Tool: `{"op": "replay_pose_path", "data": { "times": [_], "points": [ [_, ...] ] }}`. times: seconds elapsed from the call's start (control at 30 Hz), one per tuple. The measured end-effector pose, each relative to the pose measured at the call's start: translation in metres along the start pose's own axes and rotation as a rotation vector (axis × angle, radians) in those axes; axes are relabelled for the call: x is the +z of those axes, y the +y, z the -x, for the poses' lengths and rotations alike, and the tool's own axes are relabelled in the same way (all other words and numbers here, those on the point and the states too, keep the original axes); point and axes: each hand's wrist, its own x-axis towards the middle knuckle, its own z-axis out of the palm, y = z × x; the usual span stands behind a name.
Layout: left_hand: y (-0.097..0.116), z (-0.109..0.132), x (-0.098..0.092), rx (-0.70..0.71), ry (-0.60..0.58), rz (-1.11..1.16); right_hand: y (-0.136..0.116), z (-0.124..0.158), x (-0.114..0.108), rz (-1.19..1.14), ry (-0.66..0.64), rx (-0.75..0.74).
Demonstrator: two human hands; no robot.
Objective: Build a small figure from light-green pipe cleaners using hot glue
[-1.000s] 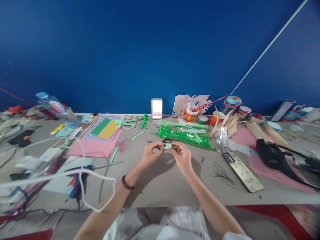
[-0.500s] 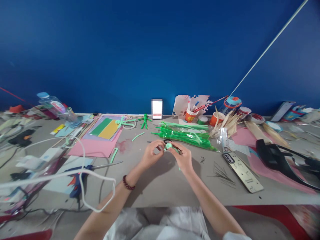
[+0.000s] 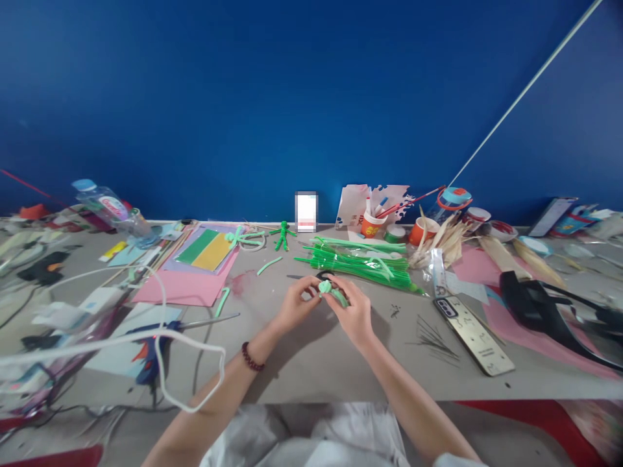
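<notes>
At left, glue gun; white cable looped over left arm, possibly in the way. Farther back, green figure, seemingly complete. Then left hand, curled beside coil, contact unclear; coil above desk, apparently part-shaped, loose tail left; right hand, pinching coil. Beyond, stem bundle; rightmost, phone.

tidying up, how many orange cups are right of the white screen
2. One orange cup holds pens, behind the green bundle; the other orange cup is further right, partly behind pale dried strips. Others may be hidden.
</notes>
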Motion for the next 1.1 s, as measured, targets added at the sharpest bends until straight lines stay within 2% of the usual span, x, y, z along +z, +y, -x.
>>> {"op": "replay_pose_path", "data": {
  "times": [0.23,0.47,0.63,0.83,0.97,1.1],
  "points": [
    [0.001,-0.001,0.0,-0.041,-0.003,0.047,-0.004,-0.002,-0.002,-0.022,-0.011,-0.027],
    [-0.005,0.001,0.002,-0.043,-0.027,0.011,-0.003,-0.003,0.0,-0.067,0.011,0.087],
    [0.003,0.0,-0.001,0.071,-0.002,-0.043,0.005,-0.007,0.001,-0.246,0.011,0.285],
    [0.008,0.0,-0.008,0.223,-0.024,-0.161,0.016,-0.009,0.005,-0.355,0.003,0.379],
    [0.012,0.0,-0.012,0.283,-0.019,-0.215,0.017,-0.01,0.004,-0.32,-0.053,0.376],
    [0.017,-0.001,-0.014,0.281,-0.044,-0.205,0.017,-0.01,0.002,-0.297,-0.13,0.306]
  ]
}}
